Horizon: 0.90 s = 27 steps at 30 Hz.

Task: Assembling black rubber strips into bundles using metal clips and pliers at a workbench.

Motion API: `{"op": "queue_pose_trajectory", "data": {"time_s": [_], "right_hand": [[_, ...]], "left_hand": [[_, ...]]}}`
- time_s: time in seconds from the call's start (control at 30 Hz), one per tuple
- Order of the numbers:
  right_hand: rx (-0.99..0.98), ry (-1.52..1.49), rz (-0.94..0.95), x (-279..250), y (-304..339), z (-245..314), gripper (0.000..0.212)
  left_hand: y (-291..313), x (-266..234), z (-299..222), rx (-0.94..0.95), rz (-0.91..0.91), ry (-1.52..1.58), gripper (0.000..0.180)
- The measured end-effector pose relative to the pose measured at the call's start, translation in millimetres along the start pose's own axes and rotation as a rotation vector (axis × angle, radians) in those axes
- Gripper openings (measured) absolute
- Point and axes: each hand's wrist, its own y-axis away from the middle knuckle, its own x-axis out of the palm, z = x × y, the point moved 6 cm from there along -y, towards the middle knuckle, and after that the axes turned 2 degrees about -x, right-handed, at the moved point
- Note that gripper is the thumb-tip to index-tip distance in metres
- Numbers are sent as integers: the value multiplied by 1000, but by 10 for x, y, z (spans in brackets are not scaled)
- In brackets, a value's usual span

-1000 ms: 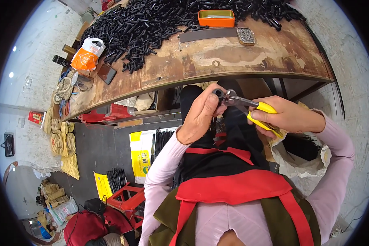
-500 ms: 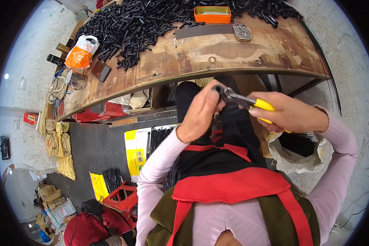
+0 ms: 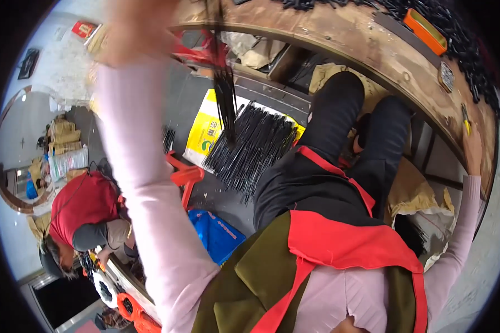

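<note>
My left hand (image 3: 139, 30), smeared by motion, is raised at the upper left, with its fingers cut off or blurred. Close beside it, a bundle of thin black rods (image 3: 225, 100) hangs in the air, apparently from that hand; the grip itself is hidden. Far to the right, my right hand (image 3: 472, 147) reaches the tabletop, its fingers at the yellow handle of the pliers (image 3: 466, 119). Below the hanging bundle, many similar black rods (image 3: 253, 147) lie side by side on a yellow and white sack (image 3: 197, 136) on the floor.
The wooden table (image 3: 339, 28) curves along the top and right, bearing an orange tin (image 3: 426, 31), a small dish (image 3: 445, 76) and piled black parts (image 3: 475, 66). A red stool (image 3: 189, 176) and blue bag (image 3: 216, 236) stand left of my legs. Another person (image 3: 86, 208) bends at lower left.
My view has turned left. My left hand has swung up and left from the pliers, the black bundle now hanging beside it. My right hand has carried the pliers to the tabletop.
</note>
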Motion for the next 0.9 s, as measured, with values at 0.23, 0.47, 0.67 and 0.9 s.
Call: {"op": "queue_pose_trajectory", "data": {"time_s": [0.23, 0.47, 0.67, 0.9], "right_hand": [[-302, 211, -124, 34, 119, 122, 46], [-292, 369, 15, 130, 110, 54, 36], [-494, 353, -157, -218, 228, 448, 36], [-194, -521, -148, -632, 646, 478, 35]], "left_hand": [[2332, 1290, 2202, -616, -52, -394, 29], [2915, 1602, 3057, -819, 144, -700, 48], [1962, 1508, 2213, -403, -70, -382, 26], [1127, 2839, 1168, -63, 291, 24, 21]]}}
